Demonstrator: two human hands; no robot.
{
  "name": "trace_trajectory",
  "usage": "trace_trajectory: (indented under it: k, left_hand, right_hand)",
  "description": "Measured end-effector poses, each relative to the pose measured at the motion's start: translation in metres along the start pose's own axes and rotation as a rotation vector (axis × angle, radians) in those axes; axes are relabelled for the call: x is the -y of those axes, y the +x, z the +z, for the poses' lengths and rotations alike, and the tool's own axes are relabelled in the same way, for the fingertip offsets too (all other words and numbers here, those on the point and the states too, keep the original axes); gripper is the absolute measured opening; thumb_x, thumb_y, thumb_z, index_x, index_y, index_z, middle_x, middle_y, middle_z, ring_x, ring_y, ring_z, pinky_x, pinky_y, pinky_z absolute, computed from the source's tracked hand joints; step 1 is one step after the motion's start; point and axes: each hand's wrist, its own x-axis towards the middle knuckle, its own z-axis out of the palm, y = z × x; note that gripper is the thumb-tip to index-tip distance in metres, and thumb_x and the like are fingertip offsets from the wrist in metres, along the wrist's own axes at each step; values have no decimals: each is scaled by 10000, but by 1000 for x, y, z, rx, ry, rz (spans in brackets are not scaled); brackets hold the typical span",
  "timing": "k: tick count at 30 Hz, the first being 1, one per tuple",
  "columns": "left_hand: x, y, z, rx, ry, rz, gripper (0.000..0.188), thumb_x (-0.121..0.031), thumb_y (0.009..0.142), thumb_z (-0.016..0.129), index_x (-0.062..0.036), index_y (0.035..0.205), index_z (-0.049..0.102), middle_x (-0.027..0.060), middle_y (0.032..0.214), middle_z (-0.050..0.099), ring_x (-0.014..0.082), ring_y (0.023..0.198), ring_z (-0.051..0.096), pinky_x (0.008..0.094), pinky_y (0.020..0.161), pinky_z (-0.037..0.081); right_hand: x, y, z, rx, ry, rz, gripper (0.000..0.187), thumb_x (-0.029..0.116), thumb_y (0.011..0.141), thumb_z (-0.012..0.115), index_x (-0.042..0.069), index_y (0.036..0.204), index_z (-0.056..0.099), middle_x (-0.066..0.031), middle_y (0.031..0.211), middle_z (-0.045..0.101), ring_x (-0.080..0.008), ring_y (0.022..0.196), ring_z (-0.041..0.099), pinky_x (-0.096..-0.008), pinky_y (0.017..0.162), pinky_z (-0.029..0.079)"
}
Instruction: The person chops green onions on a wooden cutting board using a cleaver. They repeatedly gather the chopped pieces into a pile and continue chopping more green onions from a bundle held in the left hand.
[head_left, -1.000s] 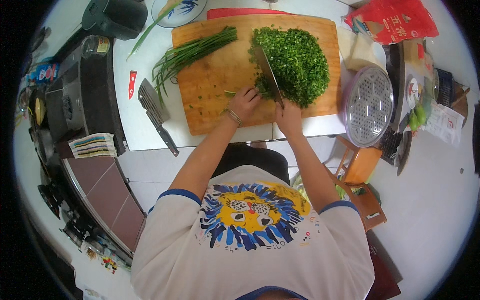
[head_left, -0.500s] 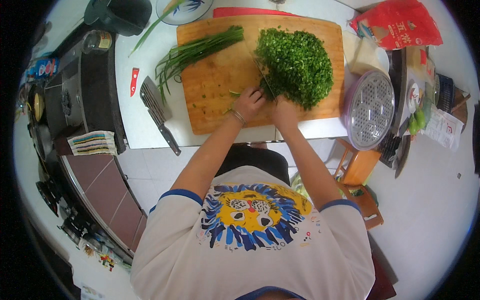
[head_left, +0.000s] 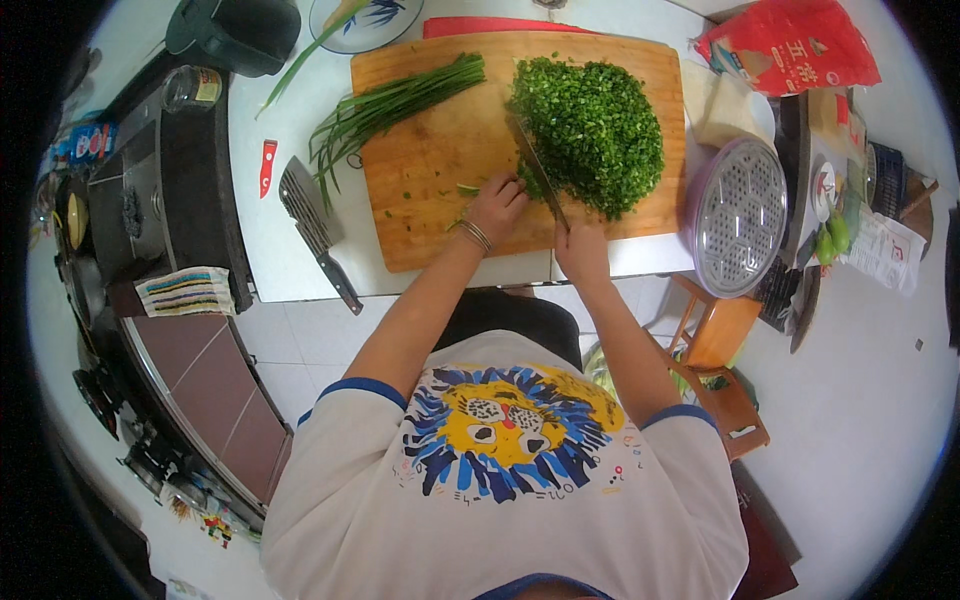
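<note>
My right hand [head_left: 582, 250] is wrapped round the handle of a kitchen knife [head_left: 540, 172], whose blade slants up and left along the edge of a heap of chopped chives [head_left: 595, 130]. Just left of the blade, my left hand [head_left: 498, 205] is closed, fingers bent, over a small bunch of chives; a few stalk ends [head_left: 467, 188] poke out beside it. The fingertips are partly hidden. Both hands are over the near part of a wooden cutting board [head_left: 425, 215]. A bundle of long uncut chives [head_left: 405, 105] lies at the board's upper left.
A second knife with slots in its blade [head_left: 315, 235] lies left of the board, near a red peeler-like tool [head_left: 267, 168]. A purple colander [head_left: 740, 218] stands close on the right. Behind are a patterned plate [head_left: 368, 25] and a red bag [head_left: 790, 48].
My right hand has shifted slightly right and toward me with the knife, and more of the blade shows, apart from my left hand. The left hand has barely moved.
</note>
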Motion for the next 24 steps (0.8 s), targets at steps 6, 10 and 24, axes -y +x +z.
trace_trajectory:
  k: [6, 10, 24]
  left_hand:
    - [-3, -1, -1, 7, 15, 3, 265, -36, 600, 621, -14, 862, 590, 131, 949, 586, 318, 973, 543, 406, 826, 488]
    - [-4, -1, 0, 21, -9, -11, 235, -34, 615, 616, -16, 846, 586, 135, 966, 577, 321, 982, 537, 410, 820, 488]
    - [-7, 1, -8, -3, 27, -44, 225, -51, 622, 614, -35, 846, 596, 143, 960, 557, 321, 980, 536, 397, 796, 489]
  right_hand:
    - [-3, 13, 15, 79, 16, 74, 244, 199, 862, 488, -13, 882, 608, -249, 743, 621, -412, 704, 615, -501, 646, 489]
    - [0, 24, 31, 8, -10, 24, 244, 203, 858, 493, -14, 908, 591, -253, 731, 615, -421, 705, 610, -509, 648, 484]
    - [-8, -2, 9, -9, 62, 21, 265, 216, 857, 504, -20, 808, 614, -246, 696, 609, -423, 674, 604, -498, 645, 487]
